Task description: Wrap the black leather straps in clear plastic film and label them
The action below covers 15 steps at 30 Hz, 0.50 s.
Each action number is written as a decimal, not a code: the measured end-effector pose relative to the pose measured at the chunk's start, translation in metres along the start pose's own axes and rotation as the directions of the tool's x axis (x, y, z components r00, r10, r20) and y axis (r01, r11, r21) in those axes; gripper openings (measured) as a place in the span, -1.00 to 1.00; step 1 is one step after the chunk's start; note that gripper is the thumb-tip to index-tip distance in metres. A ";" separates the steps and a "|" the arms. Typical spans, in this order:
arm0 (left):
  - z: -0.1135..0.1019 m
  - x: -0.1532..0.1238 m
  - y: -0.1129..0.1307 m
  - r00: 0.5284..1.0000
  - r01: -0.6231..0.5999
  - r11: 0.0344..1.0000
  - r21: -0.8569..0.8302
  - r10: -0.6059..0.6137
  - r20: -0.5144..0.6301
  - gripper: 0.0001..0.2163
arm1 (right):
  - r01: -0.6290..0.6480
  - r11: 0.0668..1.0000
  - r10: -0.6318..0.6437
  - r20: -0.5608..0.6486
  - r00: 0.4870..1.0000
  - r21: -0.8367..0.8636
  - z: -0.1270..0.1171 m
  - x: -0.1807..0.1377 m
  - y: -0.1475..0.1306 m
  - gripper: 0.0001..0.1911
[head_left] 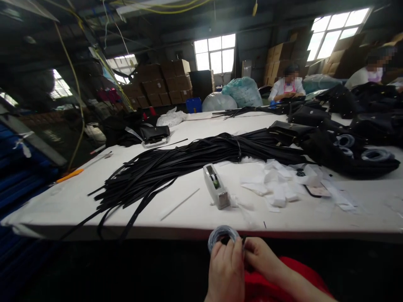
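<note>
On my feed, the left hand [227, 262] grips a grey coil [224, 229] at the table edge [182, 228]; the right hand [261, 253] pinches beside it, on what I can't tell. I'd judge the coil light, springy, perhaps slick: hold all its loops together. Beyond, the tape dispenser [217, 191], then black straps [195, 155], limit room.

coil [222, 230] in hands [227, 268] before table [185, 216]; tape dispenser [216, 188] on it, straps [189, 156] behind
</note>
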<state>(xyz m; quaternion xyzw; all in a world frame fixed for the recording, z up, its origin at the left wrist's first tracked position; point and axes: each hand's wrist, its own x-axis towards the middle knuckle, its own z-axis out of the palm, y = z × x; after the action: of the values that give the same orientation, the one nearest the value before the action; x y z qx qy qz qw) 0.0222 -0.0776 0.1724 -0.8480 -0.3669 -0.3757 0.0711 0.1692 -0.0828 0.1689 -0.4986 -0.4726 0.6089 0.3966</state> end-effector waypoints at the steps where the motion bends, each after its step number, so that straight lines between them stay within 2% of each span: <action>1: -0.005 0.004 0.003 0.999 0.032 0.997 -0.071 -0.029 0.034 -0.71 | -0.011 1.000 0.011 -0.032 0.999 0.000 -0.002 -0.001 0.001 -0.68; 3: -0.013 0.010 0.009 0.989 0.127 0.962 -0.242 -0.103 0.110 -0.71 | -0.007 1.000 0.005 -0.088 0.996 -0.026 -0.006 -0.001 0.005 -0.61; 5: -0.017 0.013 0.016 0.969 0.230 0.882 -0.411 -0.169 0.178 -0.71 | 0.024 0.996 -0.036 -0.139 0.990 -0.083 -0.010 -0.001 0.010 -0.57; 7: -0.017 0.014 0.020 0.940 0.337 0.772 -0.539 -0.240 0.243 -0.73 | 0.050 0.988 -0.074 -0.163 0.984 -0.149 -0.012 -0.001 0.013 -0.56; 9: -0.014 0.013 0.018 0.889 0.458 0.613 -0.644 -0.323 0.325 -0.76 | 0.035 0.973 -0.067 -0.133 0.989 -0.228 -0.015 -0.001 0.014 -0.56; 10: -0.011 0.013 0.015 0.836 0.543 0.490 -0.682 -0.385 0.390 -0.76 | 0.013 0.962 -0.046 -0.115 0.992 -0.273 -0.018 -0.001 0.013 -0.55; 11: -0.008 0.014 0.011 0.759 0.630 0.331 -0.703 -0.452 0.468 -0.73 | -0.007 0.948 -0.029 -0.109 0.994 -0.319 -0.022 -0.002 0.012 -0.53; 12: -0.004 0.015 0.006 0.662 0.696 0.143 -0.704 -0.507 0.552 -0.69 | -0.018 0.934 -0.027 -0.120 0.992 -0.358 -0.027 -0.002 0.009 -0.52; 14: 0.002 0.017 -0.004 0.471 0.718 -0.220 -0.660 -0.545 0.694 -0.60 | 0.004 0.924 -0.075 -0.170 0.983 -0.383 -0.038 -0.003 0.004 -0.55; 15: 0.004 0.018 -0.008 0.414 0.692 -0.348 -0.633 -0.527 0.743 -0.57 | 0.037 0.931 -0.110 -0.184 0.977 -0.362 -0.044 -0.004 0.002 -0.58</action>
<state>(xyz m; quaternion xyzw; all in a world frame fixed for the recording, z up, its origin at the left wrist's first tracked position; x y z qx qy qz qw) 0.0277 -0.0601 0.1809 -0.3530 -0.4351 -0.4226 -0.7124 0.2127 -0.0791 0.1655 -0.6030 -0.5511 0.4443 0.3679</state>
